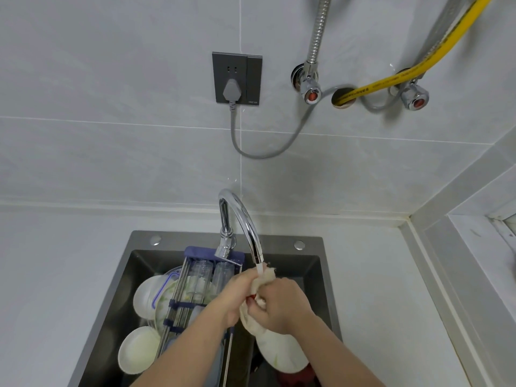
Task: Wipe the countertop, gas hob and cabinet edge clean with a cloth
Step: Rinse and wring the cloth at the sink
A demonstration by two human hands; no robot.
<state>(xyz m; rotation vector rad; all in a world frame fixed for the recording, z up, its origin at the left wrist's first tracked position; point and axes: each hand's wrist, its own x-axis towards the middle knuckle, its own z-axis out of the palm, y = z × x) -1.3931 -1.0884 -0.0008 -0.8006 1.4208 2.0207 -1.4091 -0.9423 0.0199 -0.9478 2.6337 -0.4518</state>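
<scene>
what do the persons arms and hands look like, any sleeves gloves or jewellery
Both forearms are bare as far as the frame shows, with no sleeve edge in view. The left hand and right hand wear no gloves, and no watch, bracelet or ring is visible. The fingernails cannot be made out clearly.

the sink [134, 241] is dark grey steel. over it the tap [245, 219] is shiny chrome, and under the tap's spout the cloth [265, 280] is off-white. left of the tap, white bowls [142, 297] and a rack [178, 291] with navy blue ends. above the tap, a dark grey socket [237, 78], grey plug [230, 89], yellow hose [391, 79], pale grey tiles [111, 107].
</scene>
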